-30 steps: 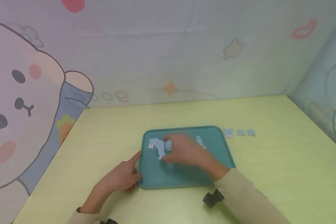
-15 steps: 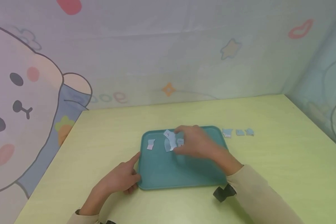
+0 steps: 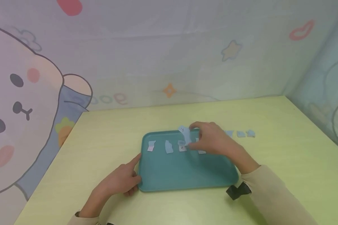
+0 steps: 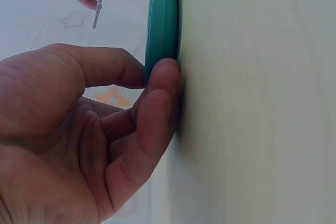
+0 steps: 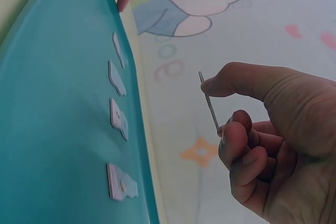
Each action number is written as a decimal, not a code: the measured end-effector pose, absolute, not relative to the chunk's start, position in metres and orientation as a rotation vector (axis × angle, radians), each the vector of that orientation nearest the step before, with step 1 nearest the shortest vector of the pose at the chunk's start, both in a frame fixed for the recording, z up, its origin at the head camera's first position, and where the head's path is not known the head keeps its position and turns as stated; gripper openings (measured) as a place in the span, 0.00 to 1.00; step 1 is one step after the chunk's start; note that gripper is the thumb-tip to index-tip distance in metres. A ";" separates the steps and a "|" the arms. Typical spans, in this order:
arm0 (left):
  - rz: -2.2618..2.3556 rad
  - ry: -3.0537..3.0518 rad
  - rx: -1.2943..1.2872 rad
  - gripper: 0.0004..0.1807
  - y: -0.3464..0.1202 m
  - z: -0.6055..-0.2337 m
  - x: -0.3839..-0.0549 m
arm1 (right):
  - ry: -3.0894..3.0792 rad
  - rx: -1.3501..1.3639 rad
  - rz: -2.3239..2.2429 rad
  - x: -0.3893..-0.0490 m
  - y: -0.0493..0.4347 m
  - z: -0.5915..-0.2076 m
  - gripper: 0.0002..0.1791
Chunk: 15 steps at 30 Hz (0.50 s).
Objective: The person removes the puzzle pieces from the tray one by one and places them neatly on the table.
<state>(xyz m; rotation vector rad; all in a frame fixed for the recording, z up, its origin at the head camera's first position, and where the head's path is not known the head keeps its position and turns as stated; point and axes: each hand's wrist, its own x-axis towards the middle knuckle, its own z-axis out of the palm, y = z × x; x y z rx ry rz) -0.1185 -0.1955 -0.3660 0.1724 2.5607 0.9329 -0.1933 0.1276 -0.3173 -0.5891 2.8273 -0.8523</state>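
My right hand (image 3: pixel 211 139) pinches a pale blue puzzle piece (image 3: pixel 186 135), irregular in outline with a dark mark, between thumb and fingers. In the right wrist view the held piece (image 5: pixel 209 103) shows edge-on, thin and flat, raised over the tray. My left hand (image 3: pixel 122 178) is at the left rim of the teal tray (image 3: pixel 183 188). Up close, its thumb and curled fingers (image 4: pixel 153 116) meet at the tray edge (image 4: pixel 161 19). Along the tray's far side lie several separate pieces: a blue-and-pink one (image 3: pixel 151 146), a plain blue one (image 3: pixel 169 147) and others partly behind my right hand.
Outside the tray, to its right, more pieces (image 3: pixel 240 134) lie in a row, the nearest partly covered by my right hand. A pale yellow table (image 3: pixel 112 134) carries everything. Behind it hangs a cloth backdrop (image 3: pixel 129 62) with a cartoon bear.
My right hand has carried the held piece rightward and toward the tray's far edge, uncovering pieces in the row. The left hand keeps its place at the rim.
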 end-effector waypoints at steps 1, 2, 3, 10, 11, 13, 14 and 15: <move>0.933 2.560 0.175 0.46 -0.196 -0.366 -0.118 | 2.830 -0.591 -0.855 -0.193 0.130 -0.317 0.33; 0.933 2.560 0.177 0.46 -0.196 -0.366 -0.118 | 2.831 -0.583 -0.859 -0.193 0.133 -0.317 0.33; 0.932 2.561 0.177 0.46 -0.196 -0.366 -0.117 | 2.832 -0.581 -0.860 -0.193 0.136 -0.317 0.33; 0.946 2.560 0.206 0.46 -0.197 -0.367 -0.118 | 2.853 -0.557 -0.843 -0.194 0.155 -0.319 0.33; 0.947 2.558 0.206 0.46 -0.197 -0.367 -0.118 | 2.847 -0.547 -0.849 -0.194 0.158 -0.319 0.33; 0.950 2.558 0.210 0.46 -0.197 -0.367 -0.118 | 2.839 -0.520 -0.857 -0.194 0.163 -0.319 0.33; 0.948 2.558 0.209 0.46 -0.197 -0.367 -0.118 | 2.835 -0.508 -0.863 -0.194 0.166 -0.319 0.33; 0.946 2.559 0.207 0.46 -0.197 -0.367 -0.118 | 2.830 -0.492 -0.870 -0.193 0.169 -0.319 0.33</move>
